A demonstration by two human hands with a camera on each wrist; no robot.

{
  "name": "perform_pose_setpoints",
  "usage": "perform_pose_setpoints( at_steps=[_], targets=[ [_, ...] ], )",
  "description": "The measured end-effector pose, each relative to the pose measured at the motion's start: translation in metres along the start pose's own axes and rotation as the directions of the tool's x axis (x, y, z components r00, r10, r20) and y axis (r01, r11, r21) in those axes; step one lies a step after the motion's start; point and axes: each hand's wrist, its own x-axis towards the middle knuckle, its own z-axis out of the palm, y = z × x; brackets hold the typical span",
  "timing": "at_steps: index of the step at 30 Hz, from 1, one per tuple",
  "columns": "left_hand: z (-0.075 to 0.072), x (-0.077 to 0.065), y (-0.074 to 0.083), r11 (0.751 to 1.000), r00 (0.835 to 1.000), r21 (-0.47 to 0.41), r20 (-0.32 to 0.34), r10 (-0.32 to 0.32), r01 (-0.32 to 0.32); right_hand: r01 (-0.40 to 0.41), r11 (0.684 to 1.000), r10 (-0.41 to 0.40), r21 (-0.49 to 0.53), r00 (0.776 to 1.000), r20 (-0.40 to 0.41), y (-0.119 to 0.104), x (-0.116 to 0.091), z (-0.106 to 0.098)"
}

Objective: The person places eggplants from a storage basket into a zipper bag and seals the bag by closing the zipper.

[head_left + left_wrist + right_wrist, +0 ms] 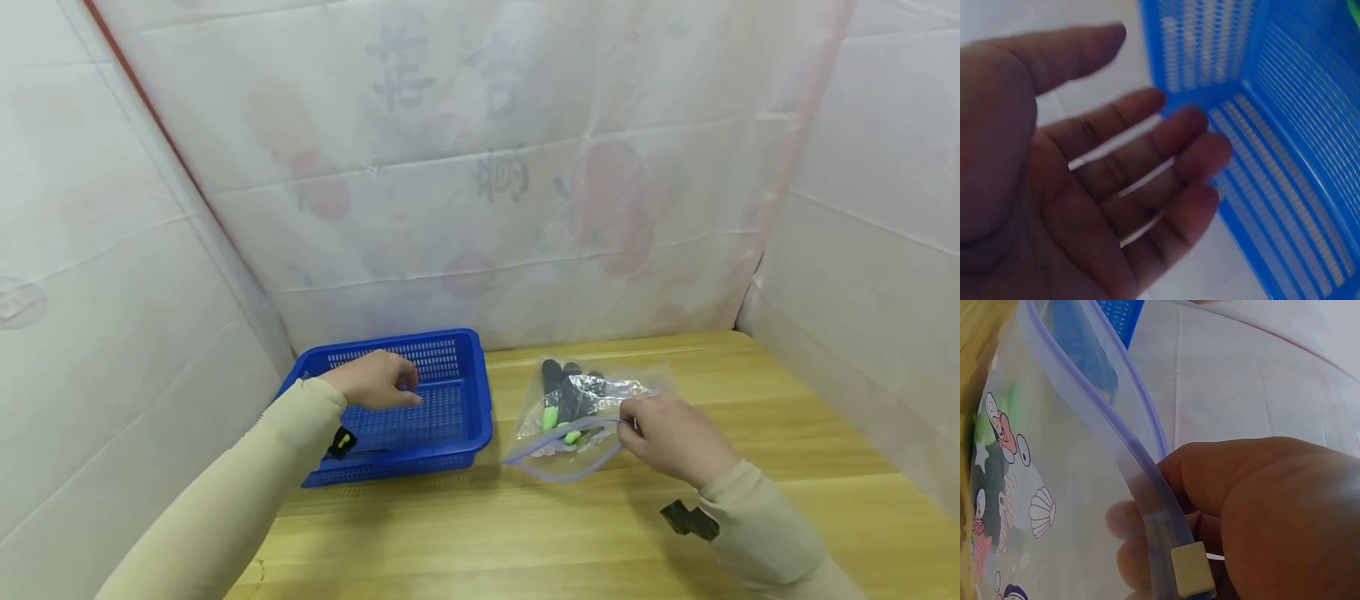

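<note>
Zip bag [600,408]: lies on the counter [525,542], just right of the blue basket [482,392], its mouth gaping toward my near side; the clear film looks limp, so I'd expect it to sag if unsupported.
Dark item [573,400]: inside the zip bag, finger-like ends pointing away from me, green parts showing through; I can't make out exactly what it is.
Right grip [671,437]: pinches the zip bag's edge beside the pale slider [1192,569], which I judge steadies the mouth and holds its sides apart.
Left grip [378,382]: holds nothing, fingers loosely bent, above the blue basket, probably free for handling.
Blue basket: next to the zip bag, presumably so I can reach both easily.
</note>
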Motion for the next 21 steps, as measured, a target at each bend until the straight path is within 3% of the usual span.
perform_pose_setpoints(
  at_steps=[3, 8, 15, 21],
  targets=[
    [-0.001, 0.004, -0.011, 1.0, 0.999, 0.026, 0.052, -0.003, 0.002, -0.006, 1.0, 0.006, -0.004, 1.0, -0.004, 0.0, -0.001, -0.001],
    [-0.001, 0.01, -0.021, 0.993, 0.989, 0.094, 0.124, -0.078, 0.067, -0.023, 1.0, 0.023, 0.002, 1.0, 0.012, -0.001, -0.005, -0.002],
    [0.004, 0.01, -0.021, 0.978, 0.963, 0.127, 0.194, -0.187, 0.164, -0.017, 1.0, 0.017, -0.002, 1.0, 0.0, -0.001, -0.007, -0.005],
    [0.013, 0.01, -0.02, 0.969, 0.948, 0.165, 0.231, -0.217, 0.182, 0.0, 1.0, 0.0, -0.011, 1.0, -0.01, -0.002, -0.009, -0.004]
  ],
)
